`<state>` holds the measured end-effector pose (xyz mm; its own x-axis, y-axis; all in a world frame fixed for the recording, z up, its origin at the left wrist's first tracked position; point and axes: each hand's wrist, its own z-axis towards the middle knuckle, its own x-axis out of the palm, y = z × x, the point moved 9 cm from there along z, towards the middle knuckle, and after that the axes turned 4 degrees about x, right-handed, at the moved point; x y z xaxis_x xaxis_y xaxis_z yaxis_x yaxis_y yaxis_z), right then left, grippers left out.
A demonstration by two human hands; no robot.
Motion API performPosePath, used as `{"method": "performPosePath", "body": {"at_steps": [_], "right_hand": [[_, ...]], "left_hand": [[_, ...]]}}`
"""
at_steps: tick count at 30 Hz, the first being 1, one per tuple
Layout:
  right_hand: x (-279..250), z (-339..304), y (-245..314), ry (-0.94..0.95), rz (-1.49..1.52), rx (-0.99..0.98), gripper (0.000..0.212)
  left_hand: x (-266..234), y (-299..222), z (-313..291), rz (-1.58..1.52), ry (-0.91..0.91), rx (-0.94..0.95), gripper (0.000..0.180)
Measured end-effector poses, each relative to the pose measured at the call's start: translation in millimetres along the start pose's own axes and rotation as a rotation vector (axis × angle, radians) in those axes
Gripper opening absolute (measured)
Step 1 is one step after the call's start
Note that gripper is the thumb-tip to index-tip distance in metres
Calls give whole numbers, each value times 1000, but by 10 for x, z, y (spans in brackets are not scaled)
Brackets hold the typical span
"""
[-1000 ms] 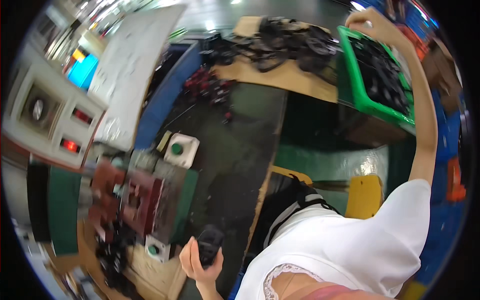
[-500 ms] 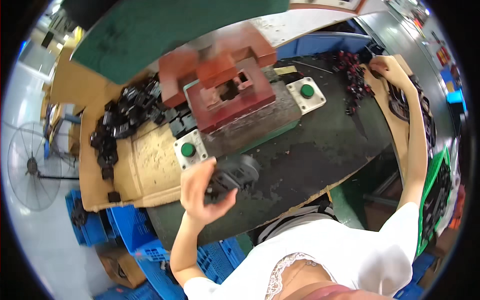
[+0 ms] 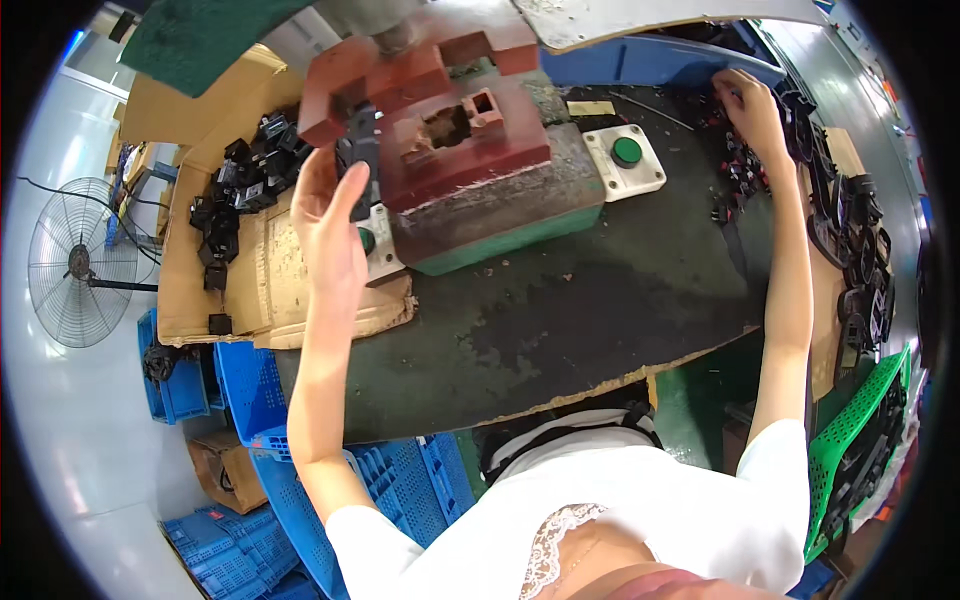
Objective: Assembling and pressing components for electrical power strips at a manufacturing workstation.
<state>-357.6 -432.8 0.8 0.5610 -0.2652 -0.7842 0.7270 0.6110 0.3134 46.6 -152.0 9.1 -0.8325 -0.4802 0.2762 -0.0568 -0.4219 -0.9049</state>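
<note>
The left hand pinches a black part; bumping the adjacent red fixture could knock it loose. Whether the half-curled right hand holds anything is unclear.

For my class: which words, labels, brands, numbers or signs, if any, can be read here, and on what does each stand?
None can be read.
Black part at the left hand: no lettering discernible.
Right-hand white button box: none legible.
Blue crates at lower left: too small and blurred to tell.
</note>
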Motion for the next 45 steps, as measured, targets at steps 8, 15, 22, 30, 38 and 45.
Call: {"method": "performPosePath", "body": {"at_steps": [8, 15, 22, 30, 38, 45], "right_hand": [[225, -162, 208, 75, -136, -123, 23], [272, -137, 215, 103, -285, -79, 23], [337, -102, 227, 219, -220, -18, 25], [357, -89, 239, 129, -380, -84, 28], [355, -89, 253, 165, -65, -109, 22], [240, -27, 140, 95, 163, 10, 20]], "left_hand": [[452, -195, 54, 349, 175, 152, 52], [708, -214, 282, 596, 408, 277, 40], [820, -121, 290, 886, 530, 410, 53], [872, -129, 308, 992, 599, 395, 56], [802, -239, 287, 866, 470, 317, 55], [826, -182, 317, 1003, 576, 269, 52]]}}
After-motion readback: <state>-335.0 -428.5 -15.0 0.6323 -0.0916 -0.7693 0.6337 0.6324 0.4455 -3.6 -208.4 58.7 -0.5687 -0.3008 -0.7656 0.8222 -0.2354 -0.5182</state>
